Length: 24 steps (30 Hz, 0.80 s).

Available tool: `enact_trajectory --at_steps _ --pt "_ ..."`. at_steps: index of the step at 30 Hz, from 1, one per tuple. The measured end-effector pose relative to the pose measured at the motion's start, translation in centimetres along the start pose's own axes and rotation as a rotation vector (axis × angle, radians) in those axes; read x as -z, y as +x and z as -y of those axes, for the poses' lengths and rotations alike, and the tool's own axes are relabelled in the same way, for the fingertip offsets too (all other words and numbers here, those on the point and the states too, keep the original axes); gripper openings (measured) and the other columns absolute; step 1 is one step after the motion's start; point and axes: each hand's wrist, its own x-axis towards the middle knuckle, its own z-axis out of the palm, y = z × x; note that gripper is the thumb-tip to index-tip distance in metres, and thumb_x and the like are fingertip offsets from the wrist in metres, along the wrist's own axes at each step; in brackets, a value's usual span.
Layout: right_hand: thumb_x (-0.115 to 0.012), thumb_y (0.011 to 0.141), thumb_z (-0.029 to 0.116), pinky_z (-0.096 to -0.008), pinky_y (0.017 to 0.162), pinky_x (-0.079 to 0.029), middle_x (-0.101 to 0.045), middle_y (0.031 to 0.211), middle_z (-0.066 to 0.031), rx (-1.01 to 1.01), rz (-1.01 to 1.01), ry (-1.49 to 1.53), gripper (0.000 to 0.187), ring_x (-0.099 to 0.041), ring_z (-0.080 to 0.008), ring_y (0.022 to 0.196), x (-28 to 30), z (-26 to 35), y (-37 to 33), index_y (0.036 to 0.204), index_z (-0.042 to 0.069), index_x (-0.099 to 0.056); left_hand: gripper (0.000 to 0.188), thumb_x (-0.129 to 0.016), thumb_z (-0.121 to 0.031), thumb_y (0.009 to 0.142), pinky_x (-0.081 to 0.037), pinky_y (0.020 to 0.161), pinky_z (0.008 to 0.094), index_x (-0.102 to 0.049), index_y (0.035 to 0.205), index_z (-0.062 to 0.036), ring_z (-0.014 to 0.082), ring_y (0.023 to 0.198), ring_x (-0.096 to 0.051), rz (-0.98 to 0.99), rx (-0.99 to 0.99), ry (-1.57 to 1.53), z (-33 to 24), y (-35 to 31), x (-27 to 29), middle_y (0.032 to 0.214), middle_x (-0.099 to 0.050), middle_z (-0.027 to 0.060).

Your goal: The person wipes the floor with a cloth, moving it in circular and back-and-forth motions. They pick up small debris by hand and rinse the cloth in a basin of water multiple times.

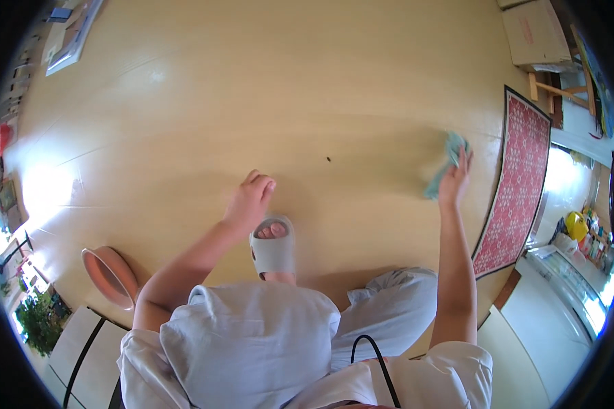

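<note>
My right hand (455,183) is out to the right with its arm stretched, gripping a pale blue-green cloth (455,144) against the light tan floor (266,88). The cloth is crumpled and slightly blurred, and part of it spreads to the left of the fingers. Over the floor just ahead of my slippered foot (274,247), my left hand (250,204) is closed in a loose fist, with nothing seen in it. A small dark speck (329,159) lies on the floor between the two hands.
A red patterned rug (518,177) with a dark border lies just right of the cloth. Behind it are a cardboard box (535,34) and a wooden stool (559,88). A pinkish-orange basin (110,276) sits at the left, near a green plant (39,317).
</note>
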Motion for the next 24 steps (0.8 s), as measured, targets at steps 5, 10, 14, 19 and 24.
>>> enact_trajectory --at_steps 5,10,14,19,24 --pt "-0.048 0.089 -0.006 -0.0455 0.114 -0.037 -0.032 0.16 -0.0183 0.047 0.184 -0.218 0.069 -0.039 -0.0404 0.141 -2.7 0.2 -2.4 0.155 0.015 -0.037 0.013 -0.064 -0.006 0.094 -0.054 0.071 0.0349 -0.066 0.106 -0.0031 0.0255 0.079 -0.066 -0.073 -0.019 -0.044 0.4 -0.4 -0.7 0.093 -0.065 0.0141" --pt "-0.049 0.091 -0.003 -0.0487 0.107 -0.043 -0.038 0.158 -0.0164 0.239 0.278 -0.043 0.067 -0.046 -0.0391 0.134 -7.8 10.5 -0.6 0.153 0.018 -0.039 0.013 -0.072 -0.012 0.089 -0.053 0.063 0.0343 -0.066 0.096 -0.0032 0.025 0.068 -0.067 0.013 0.072 -0.171 -2.0 -0.1 -2.2 0.08 -0.069 0.0118" --pt "-0.052 0.085 -0.004 -0.0441 0.097 -0.051 -0.049 0.15 -0.0106 0.547 0.608 0.028 0.063 -0.057 -0.035 0.117 -10.6 19.1 -6.3 0.144 0.018 -0.052 0.019 -0.076 -0.018 0.087 -0.051 0.057 0.0341 -0.065 0.087 -0.0032 0.023 0.061 -0.065 0.14 0.137 -0.154 -4.0 -0.8 -2.0 0.072 -0.066 0.012" --pt "-0.056 0.084 0.001 -0.0478 0.098 -0.05 -0.052 0.148 -0.0102 0.65 0.561 0.186 0.056 -0.059 -0.0339 0.116 -8.5 21.0 -10.2 0.138 0.016 -0.058 0.019 -0.074 -0.017 0.088 -0.051 0.054 0.0338 -0.063 0.085 -0.0035 0.0228 0.057 -0.064 0.06 0.122 -0.138 -2.6 -2.9 -2.4 0.068 -0.065 0.0119" --pt "-0.054 0.083 -0.002 -0.047 0.107 -0.043 -0.048 0.15 -0.0172 0.418 0.433 0.379 0.058 -0.052 -0.0367 0.126 -0.7 17.0 -14.1 0.14 0.007 -0.055 0.03 -0.063 -0.029 0.098 -0.048 0.053 0.0361 -0.058 0.084 -0.003 0.0212 0.055 -0.064 0.018 0.319 -0.171 -0.2 -3.5 -4.0 0.065 -0.063 0.0112"
